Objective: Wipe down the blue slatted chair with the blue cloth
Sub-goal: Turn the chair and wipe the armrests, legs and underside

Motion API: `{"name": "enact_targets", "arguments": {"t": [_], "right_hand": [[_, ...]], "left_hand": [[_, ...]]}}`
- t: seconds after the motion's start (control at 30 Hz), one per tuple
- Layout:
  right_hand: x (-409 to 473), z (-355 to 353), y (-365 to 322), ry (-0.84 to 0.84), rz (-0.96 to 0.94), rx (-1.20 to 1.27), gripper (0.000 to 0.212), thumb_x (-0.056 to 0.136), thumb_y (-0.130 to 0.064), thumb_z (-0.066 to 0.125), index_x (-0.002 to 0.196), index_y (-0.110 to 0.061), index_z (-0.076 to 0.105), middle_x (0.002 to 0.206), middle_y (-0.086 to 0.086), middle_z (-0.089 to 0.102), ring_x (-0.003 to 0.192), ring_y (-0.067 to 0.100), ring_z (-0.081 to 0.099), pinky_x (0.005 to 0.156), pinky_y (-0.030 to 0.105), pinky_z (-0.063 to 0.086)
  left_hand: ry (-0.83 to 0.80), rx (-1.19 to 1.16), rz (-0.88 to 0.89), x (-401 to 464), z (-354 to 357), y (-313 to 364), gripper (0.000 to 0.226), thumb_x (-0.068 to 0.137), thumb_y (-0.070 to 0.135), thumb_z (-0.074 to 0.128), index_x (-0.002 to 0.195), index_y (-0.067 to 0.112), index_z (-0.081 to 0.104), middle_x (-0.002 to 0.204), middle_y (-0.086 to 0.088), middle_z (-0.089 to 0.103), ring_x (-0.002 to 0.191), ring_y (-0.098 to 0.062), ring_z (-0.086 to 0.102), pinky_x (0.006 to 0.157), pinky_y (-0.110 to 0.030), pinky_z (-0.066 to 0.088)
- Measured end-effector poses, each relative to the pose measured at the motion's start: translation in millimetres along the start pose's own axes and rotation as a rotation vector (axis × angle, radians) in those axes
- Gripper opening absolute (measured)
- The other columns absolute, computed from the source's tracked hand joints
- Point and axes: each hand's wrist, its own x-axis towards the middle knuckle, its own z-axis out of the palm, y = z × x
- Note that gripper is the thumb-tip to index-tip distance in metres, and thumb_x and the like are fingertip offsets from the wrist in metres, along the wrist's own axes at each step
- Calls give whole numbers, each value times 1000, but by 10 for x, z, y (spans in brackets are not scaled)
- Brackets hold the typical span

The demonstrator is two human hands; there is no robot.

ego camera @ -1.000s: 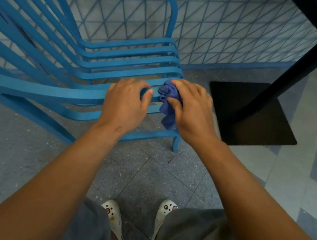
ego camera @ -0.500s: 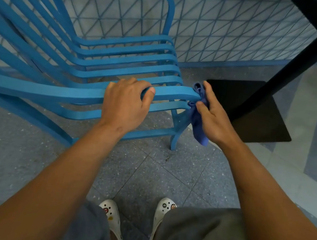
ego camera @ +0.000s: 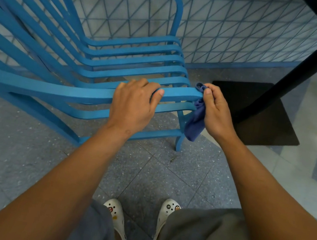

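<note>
The chair [ego camera: 105, 58] armrest was gripped by the left hand [ego camera: 133, 105]; the cloth [ego camera: 195, 121] was pinched by the right hand [ego camera: 216, 112] at centre frame. A black table base [ego camera: 265, 115] stood just right, its top cut off.

Chair [ego camera: 104, 66] bright blue, slatted. Cloth [ego camera: 195, 123] at its front corner darker, purplish blue. Wall [ego camera: 239, 29] behind chair: pale tiles, blue triangular lattice. Floor [ego camera: 156, 171] speckled grey.

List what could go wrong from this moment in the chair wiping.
1. The right hand pinches the blue cloth only at the armrest tip; most of it dangles, so little cloth wipes and it may slip.
2. The left hand covers part of the armrest, which may go unwiped.
3. The black table base sits close behind the right hand, risking a knock.
</note>
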Motion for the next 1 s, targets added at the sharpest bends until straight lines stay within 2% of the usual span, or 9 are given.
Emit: {"name": "enact_targets", "arguments": {"t": [0.17, 0.37, 0.57, 0.7, 0.77, 0.9, 1.0], "right_hand": [[-19, -98, -62, -98, 10, -5, 20, 106, -32, 48, 120, -21, 58, 97, -10, 63, 86, -4, 61, 82, 18, 52], [-84, -180, -38, -178, -5, -160, 28, 97, -46, 60, 119, -29, 58, 105, -14, 65, 96, -1, 64, 83, 24, 54], [-182, -208, -127, -244, -34, -293, 20, 92, -54, 62, 101, -36, 58, 88, -25, 64, 82, -8, 60, 75, 19, 48], [-288, -195, -217, -368, -31, -329, 37, 91, -60, 60, 106, -25, 61, 101, -4, 67, 94, 15, 65, 84, 43, 56], [-358, -183, -262, -418, -26, -356, 44, 91, -64, 57, 109, -24, 61, 105, 0, 67, 98, 18, 65, 87, 49, 54], [-508, -122, -349, -457, -37, -406, 50, 89, -72, 52, 113, -29, 59, 108, -7, 67, 100, 11, 64, 89, 47, 54], [-661, -65, -358, -400, -66, -436, 38, 95, -58, 54, 122, -32, 57, 116, -12, 65, 103, 7, 62, 93, 39, 52]], "left_hand": [[16, 51, 71, 0, 25, -50, 48, 98, 56, 44, 112, 20, 72, 97, -1, 72, 87, -27, 64, 78, -44, 49], [44, 92, 171, -98, 11, -154, 46, 97, 55, 45, 108, 19, 71, 93, 0, 68, 82, -25, 62, 68, -39, 49], [63, 105, 266, -195, -45, -262, 44, 99, 53, 47, 106, 17, 70, 91, -1, 66, 79, -26, 59, 67, -39, 46], [50, 102, 329, -293, -118, -391, 41, 100, 53, 48, 108, 20, 69, 94, 1, 66, 82, -25, 57, 72, -38, 41], [47, 88, 344, -333, -149, -447, 40, 99, 54, 48, 111, 21, 70, 95, 3, 66, 84, -24, 58, 76, -37, 38], [17, 12, 316, -417, -262, -530, 45, 96, 58, 49, 113, 23, 72, 97, 4, 66, 93, -23, 59, 87, -40, 41], [7, -64, 215, -525, -339, -533, 44, 93, 58, 55, 112, 23, 73, 104, 4, 64, 103, -22, 57, 98, -41, 38]]}}
